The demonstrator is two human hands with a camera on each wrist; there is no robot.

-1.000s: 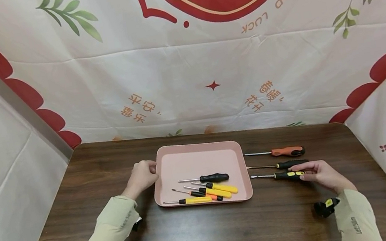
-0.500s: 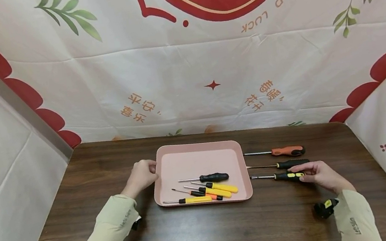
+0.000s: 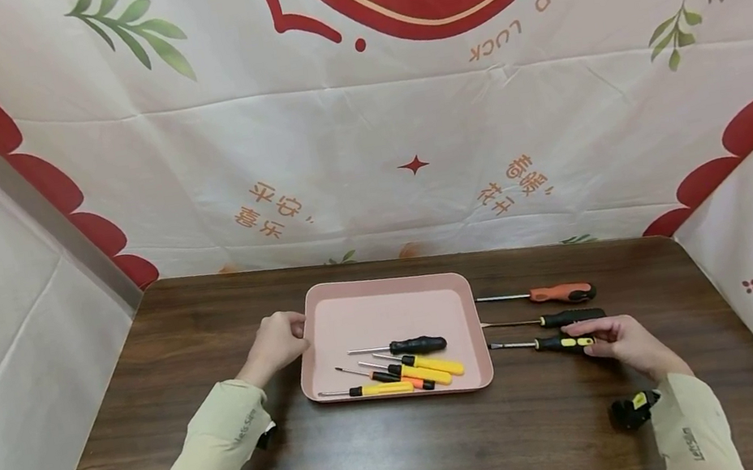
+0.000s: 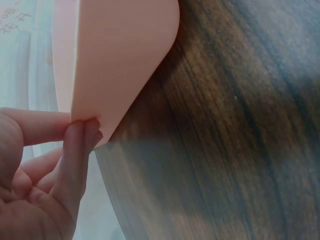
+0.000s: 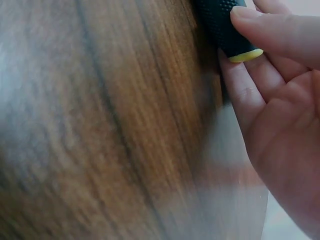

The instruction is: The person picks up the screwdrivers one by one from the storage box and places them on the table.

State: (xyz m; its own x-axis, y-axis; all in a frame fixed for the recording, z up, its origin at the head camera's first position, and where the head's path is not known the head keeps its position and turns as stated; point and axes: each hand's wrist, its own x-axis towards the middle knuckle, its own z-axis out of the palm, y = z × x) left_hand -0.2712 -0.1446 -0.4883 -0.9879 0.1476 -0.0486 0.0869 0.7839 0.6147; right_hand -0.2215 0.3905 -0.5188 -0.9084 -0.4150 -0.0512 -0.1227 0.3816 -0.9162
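Note:
My left hand [image 3: 277, 343] pinches the left rim of a pink tray [image 3: 386, 295]; the left wrist view shows thumb and fingers on either side of the tray wall [image 4: 112, 55]. Inside the tray lie a black screwdriver [image 3: 418, 345] and several yellow or orange-and-black ones [image 3: 430, 365]. My right hand [image 3: 632, 342] holds a black-and-yellow screwdriver [image 3: 562, 342] by its handle, with the thumb on the black grip [image 5: 225, 30] in the right wrist view. Its flat tip points at the tray's right side.
Just behind the held screwdriver lies a black-handled screwdriver [image 3: 570, 317], and farther back an orange-and-black one [image 3: 562, 293]. Everything rests on a dark wooden table [image 3: 412, 459]. A printed cloth [image 3: 348, 149] hangs along the table's back edge.

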